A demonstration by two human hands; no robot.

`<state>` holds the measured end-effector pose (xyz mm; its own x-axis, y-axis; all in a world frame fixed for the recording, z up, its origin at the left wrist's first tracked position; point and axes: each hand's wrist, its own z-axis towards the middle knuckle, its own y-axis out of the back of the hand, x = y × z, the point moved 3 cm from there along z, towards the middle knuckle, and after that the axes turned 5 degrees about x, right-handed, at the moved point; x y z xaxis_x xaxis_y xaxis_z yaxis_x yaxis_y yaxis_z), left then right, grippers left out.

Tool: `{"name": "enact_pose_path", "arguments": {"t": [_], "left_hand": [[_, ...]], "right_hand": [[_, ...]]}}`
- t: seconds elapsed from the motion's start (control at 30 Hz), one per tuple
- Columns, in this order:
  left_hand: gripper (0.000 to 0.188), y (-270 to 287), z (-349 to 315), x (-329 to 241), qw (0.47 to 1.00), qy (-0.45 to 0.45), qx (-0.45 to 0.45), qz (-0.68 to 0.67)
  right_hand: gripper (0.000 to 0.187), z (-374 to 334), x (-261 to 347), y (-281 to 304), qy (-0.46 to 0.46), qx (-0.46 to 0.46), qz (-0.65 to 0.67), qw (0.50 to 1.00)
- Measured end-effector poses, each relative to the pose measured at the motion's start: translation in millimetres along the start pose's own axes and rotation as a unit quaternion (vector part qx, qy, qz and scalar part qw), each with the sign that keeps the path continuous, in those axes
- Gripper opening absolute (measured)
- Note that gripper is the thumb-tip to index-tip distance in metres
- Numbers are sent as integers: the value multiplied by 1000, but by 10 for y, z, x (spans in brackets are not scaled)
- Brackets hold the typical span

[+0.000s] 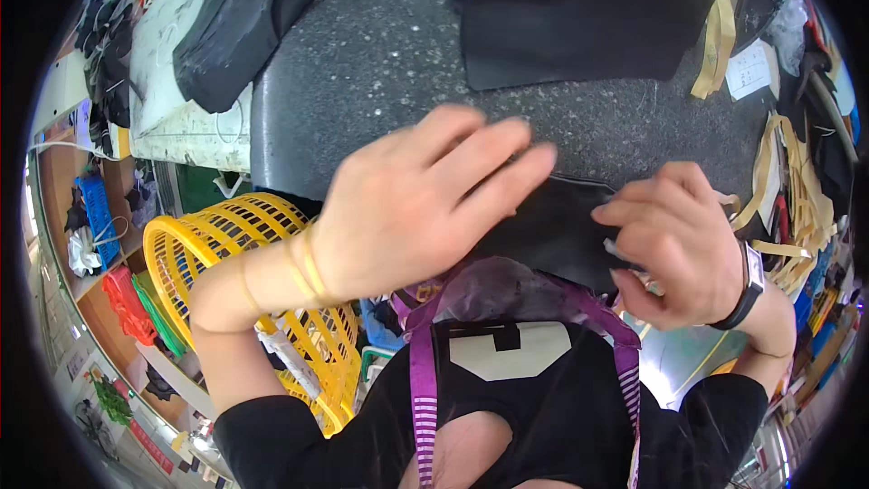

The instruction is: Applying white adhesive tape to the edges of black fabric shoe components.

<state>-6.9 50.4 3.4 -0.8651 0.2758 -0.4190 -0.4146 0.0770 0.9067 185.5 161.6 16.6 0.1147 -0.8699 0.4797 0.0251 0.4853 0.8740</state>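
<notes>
In the head view, the left hand point(416, 208) lies flat at the centre of the frame, fingers straight and together, pressing a black cloth piece point(552, 231) onto the dark speckled table point(380, 54), seemingly to keep it from sliding. The right hand point(679, 244), centre right, has its fingers curled and pinched on the cloth's right edge. More black pieces point(570, 23) lie at the top. A yellow basket point(235, 235) stands lower left, near the table's edge.
</notes>
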Motion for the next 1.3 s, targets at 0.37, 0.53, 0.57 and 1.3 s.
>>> {"name": "enact_pose_path", "arguments": {"t": [0.37,0.53,0.57,1.3], "left_hand": [[18,282,530,628,943,13,-284,172],[25,761,-449,1224,871,267,-167,378],[26,724,-604,1291,831,356,-86,419],[30,352,-146,301,953,84,-13,-292]], "right_hand": [[26,-55,-9,497,-204,-188,118,953],[21,-154,-116,410,-272,-144,113,945],[20,-100,-103,388,-282,-141,109,943],[12,11,159,702,-231,-221,43,946]]}}
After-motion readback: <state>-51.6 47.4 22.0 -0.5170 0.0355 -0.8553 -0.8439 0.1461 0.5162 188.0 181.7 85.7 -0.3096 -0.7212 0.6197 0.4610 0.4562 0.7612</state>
